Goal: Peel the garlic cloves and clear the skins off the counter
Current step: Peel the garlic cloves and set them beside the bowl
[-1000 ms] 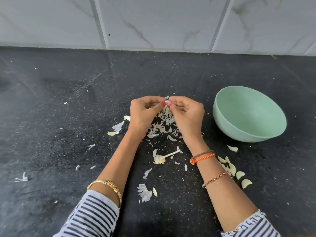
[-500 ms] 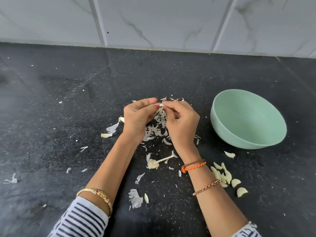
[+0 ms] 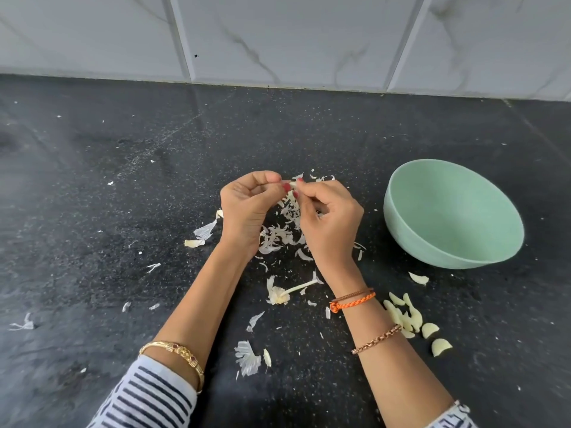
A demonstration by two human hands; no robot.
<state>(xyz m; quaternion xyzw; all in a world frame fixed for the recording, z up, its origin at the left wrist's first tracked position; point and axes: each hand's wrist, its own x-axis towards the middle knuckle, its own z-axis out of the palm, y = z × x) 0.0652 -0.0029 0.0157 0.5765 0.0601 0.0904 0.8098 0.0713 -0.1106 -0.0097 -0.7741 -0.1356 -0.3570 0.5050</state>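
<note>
Black stone desk (image 3: pixel 92 186) is carrying scattered garlic skins (image 3: pixel 278 236). Above them, the left hand (image 3: pixel 247 208) and right hand (image 3: pixel 330 220) are both pinching 1 garlic clove (image 3: pixel 292 183) between curled fingers. Peeled cloves (image 3: pixel 411 319) are lying beside the right wrist, near a mint-green bowl (image 3: pixel 494 242).

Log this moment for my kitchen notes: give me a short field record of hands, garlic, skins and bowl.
left hand: pinches one end of the garlic clove
right hand: pinches the other end
peeled cloves: on the counter right of the right forearm, in front of the bowl
skins: scattered under and around the hands
stem: lying between the forearms
green bowl: right of the hands; no cloves visible inside
</note>
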